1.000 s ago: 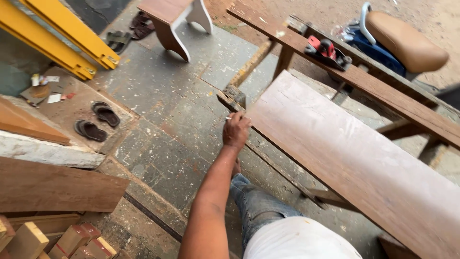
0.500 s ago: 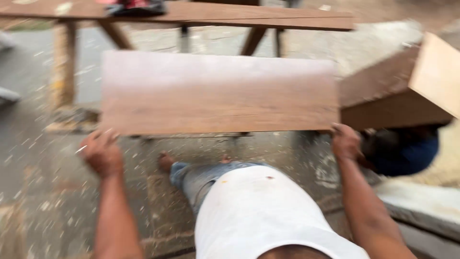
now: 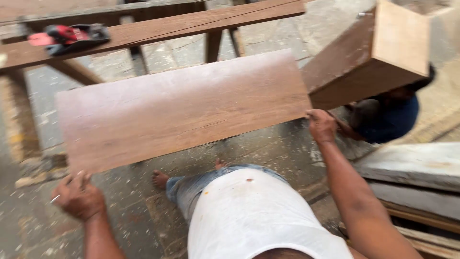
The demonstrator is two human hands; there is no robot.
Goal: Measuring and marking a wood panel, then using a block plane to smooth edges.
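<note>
Two hands, left hand (image 3: pixel 79 196), right hand (image 3: pixel 322 125), board (image 3: pixel 182 108) lengthwise left-right, seemingly tilted

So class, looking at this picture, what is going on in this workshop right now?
A person in a white shirt holds a wide brown wooden board with both hands. The right hand grips its near right corner; the left hand is at the near left corner, also holding a thin light stick. A red power tool lies on the plank bench behind.
</note>
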